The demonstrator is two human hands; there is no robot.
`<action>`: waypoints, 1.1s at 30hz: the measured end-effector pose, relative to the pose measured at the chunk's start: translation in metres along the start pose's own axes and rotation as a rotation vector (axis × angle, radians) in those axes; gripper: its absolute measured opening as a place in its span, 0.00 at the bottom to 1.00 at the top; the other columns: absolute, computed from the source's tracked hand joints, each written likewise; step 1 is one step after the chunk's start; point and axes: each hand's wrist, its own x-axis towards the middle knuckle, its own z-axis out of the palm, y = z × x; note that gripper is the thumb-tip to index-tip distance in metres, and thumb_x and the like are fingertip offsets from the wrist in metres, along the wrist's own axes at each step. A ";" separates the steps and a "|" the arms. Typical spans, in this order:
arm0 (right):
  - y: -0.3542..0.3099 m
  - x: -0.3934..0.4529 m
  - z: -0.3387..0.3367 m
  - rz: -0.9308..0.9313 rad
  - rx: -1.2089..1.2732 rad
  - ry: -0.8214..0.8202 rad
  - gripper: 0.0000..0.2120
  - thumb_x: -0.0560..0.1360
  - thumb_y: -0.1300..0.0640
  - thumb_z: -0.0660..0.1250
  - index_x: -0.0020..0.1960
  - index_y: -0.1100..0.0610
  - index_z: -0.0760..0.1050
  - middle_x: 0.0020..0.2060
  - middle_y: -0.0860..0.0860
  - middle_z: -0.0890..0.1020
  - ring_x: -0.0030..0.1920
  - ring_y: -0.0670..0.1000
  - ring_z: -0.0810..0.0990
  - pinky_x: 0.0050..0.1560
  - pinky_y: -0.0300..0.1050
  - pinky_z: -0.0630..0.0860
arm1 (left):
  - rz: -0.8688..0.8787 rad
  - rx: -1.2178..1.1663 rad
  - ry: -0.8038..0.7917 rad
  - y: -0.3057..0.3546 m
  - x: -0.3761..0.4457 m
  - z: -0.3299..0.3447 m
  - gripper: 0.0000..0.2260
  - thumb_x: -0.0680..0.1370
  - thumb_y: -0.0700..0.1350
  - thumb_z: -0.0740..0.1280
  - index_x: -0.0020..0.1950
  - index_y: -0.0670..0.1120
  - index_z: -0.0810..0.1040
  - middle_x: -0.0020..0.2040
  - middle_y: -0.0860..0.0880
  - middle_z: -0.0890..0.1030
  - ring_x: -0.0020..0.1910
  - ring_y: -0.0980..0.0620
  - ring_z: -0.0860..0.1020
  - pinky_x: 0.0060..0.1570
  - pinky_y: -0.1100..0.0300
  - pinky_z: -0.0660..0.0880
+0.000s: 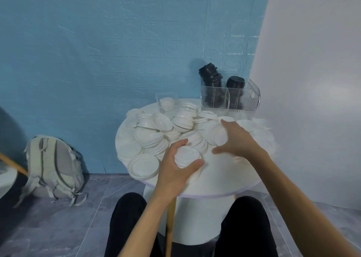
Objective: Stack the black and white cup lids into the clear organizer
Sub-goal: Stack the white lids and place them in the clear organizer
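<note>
White cup lids (156, 131) are lying in a loose heap on the round white table (218, 180), in front of the clear organizer (230, 100) and to its left. The organizer is standing at the far right edge of the table, and two stacks of black lids (212, 80) are sitting in its compartments, the left stack leaning. The left hand (175, 166) is grasping a small stack of white lids (186, 156) between thumb and fingers, well in front of the organizer. The right hand (237, 139) is resting spread and released on the heap, just in front of the organizer. A grey backpack (54, 168) is leaning on the floor, far to the left of the organizer.
</note>
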 end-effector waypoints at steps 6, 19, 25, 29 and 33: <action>-0.012 -0.016 -0.022 0.007 0.120 0.127 0.48 0.67 0.41 0.80 0.80 0.47 0.60 0.76 0.52 0.68 0.74 0.55 0.68 0.71 0.50 0.64 | 0.001 -0.003 -0.001 -0.001 0.000 0.000 0.27 0.70 0.51 0.81 0.65 0.64 0.75 0.64 0.66 0.76 0.65 0.67 0.72 0.65 0.64 0.68; -0.077 -0.059 0.036 -0.203 1.206 -0.029 0.26 0.71 0.59 0.79 0.59 0.58 0.65 0.55 0.56 0.85 0.54 0.52 0.85 0.51 0.43 0.81 | -0.022 -0.065 0.000 0.012 -0.003 -0.001 0.44 0.69 0.46 0.81 0.77 0.60 0.58 0.59 0.73 0.67 0.51 0.86 0.67 0.46 0.82 0.68; -0.068 -0.063 0.056 -0.193 1.219 -0.095 0.25 0.69 0.60 0.75 0.64 0.53 0.73 0.62 0.51 0.82 0.63 0.54 0.80 0.62 0.49 0.78 | 0.015 -0.060 -0.037 0.009 -0.003 -0.006 0.41 0.70 0.40 0.80 0.75 0.59 0.62 0.62 0.69 0.72 0.58 0.78 0.71 0.53 0.78 0.70; -0.070 -0.066 0.058 -0.184 1.152 -0.148 0.20 0.71 0.55 0.69 0.62 0.48 0.81 0.62 0.46 0.82 0.64 0.48 0.80 0.69 0.52 0.74 | 0.030 -0.032 -0.055 0.005 -0.002 -0.007 0.34 0.71 0.43 0.80 0.71 0.59 0.67 0.68 0.62 0.73 0.66 0.70 0.71 0.63 0.73 0.69; -0.071 -0.067 0.062 -0.177 1.195 -0.158 0.20 0.72 0.55 0.66 0.62 0.52 0.82 0.66 0.45 0.80 0.68 0.47 0.77 0.74 0.54 0.69 | 0.037 -0.039 -0.063 0.003 -0.002 -0.008 0.29 0.71 0.46 0.79 0.67 0.60 0.70 0.66 0.60 0.76 0.67 0.64 0.73 0.67 0.64 0.70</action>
